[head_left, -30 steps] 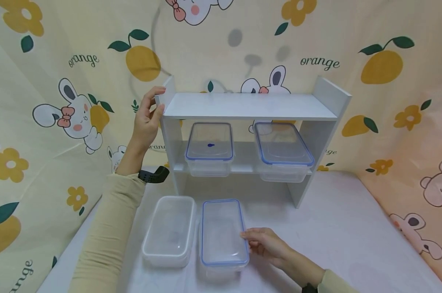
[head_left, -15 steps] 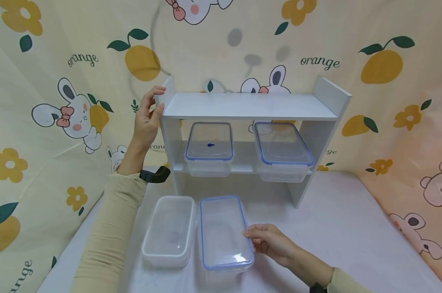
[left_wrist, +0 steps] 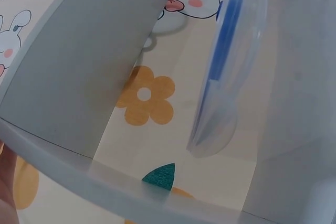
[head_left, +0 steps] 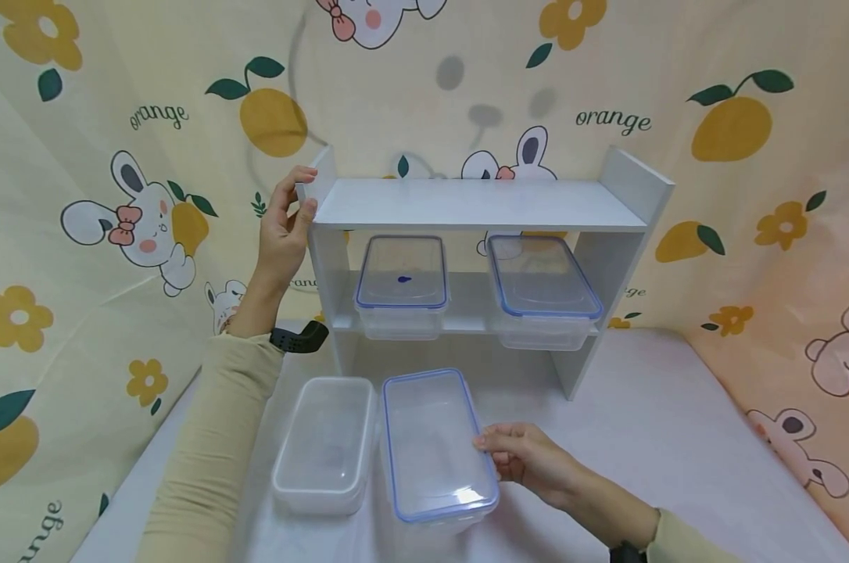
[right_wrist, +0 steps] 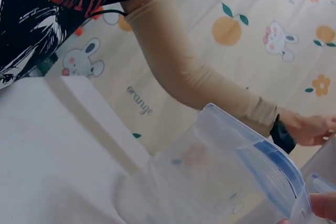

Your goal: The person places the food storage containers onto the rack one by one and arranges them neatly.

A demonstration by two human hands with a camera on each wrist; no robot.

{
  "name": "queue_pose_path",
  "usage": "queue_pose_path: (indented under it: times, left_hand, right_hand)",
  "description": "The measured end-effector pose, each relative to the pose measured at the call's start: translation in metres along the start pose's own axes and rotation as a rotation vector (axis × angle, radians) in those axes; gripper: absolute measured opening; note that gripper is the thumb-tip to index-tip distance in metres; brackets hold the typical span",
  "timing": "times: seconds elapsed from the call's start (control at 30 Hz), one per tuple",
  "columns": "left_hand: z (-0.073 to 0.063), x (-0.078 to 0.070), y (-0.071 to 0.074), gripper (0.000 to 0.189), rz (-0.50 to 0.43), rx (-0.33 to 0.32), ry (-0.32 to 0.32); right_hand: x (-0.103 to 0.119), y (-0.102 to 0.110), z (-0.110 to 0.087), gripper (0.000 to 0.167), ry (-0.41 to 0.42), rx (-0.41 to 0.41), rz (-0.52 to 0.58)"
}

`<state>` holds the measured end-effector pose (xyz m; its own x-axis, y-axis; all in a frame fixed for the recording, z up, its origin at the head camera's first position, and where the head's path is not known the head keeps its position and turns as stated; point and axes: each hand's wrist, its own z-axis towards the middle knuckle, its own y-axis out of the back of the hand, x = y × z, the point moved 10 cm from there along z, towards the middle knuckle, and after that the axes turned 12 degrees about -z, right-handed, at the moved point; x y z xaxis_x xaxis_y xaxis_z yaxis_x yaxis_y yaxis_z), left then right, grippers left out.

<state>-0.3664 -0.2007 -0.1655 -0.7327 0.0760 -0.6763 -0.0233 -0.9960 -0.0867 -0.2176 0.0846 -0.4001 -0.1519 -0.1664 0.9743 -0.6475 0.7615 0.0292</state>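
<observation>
My left hand (head_left: 284, 234) grips the upper left side panel of a white two-tier shelf (head_left: 481, 203), thumb at its front edge. In the left wrist view, only a sliver of that hand (left_wrist: 7, 187) shows at the left edge. My right hand (head_left: 533, 465) pinches the right rim of a clear food container (head_left: 435, 446) with a blue-edged lid. That container looks slightly raised and turned, though its underside is hard to see. In the right wrist view the container (right_wrist: 194, 177) appears tilted, with fingertips (right_wrist: 323, 205) at its rim.
A frosted container (head_left: 329, 438) with a pale rim stands just left of the held one. Two blue-rimmed containers (head_left: 403, 270) sit on the shelf's middle board. A patterned cloth (head_left: 396, 94) hangs behind, and a white cloth covers the table (head_left: 650, 438).
The blue-rimmed container has turned slightly, shifted right at its near end and appears larger, as if lifted. My right hand moved right and up with it. The left hand stays put.
</observation>
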Motion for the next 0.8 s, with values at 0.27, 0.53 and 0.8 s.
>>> queue_pose_path:
  times: [0.27,0.53,0.8]
  left_hand:
    - [0.001,0.0,-0.001,0.031,-0.01,-0.001,-0.022]
    - [0.001,0.0,-0.001,0.031,-0.007,0.0,-0.026]
    - [0.0,0.001,-0.001,0.033,-0.008,-0.004,-0.02]
  right_hand:
    - [0.013,-0.002,-0.007,0.014,0.016,0.018,-0.006]
    - [0.028,-0.001,-0.012,0.013,0.039,0.015,-0.033]
    - [0.042,0.002,-0.018,0.017,0.061,0.018,-0.056]
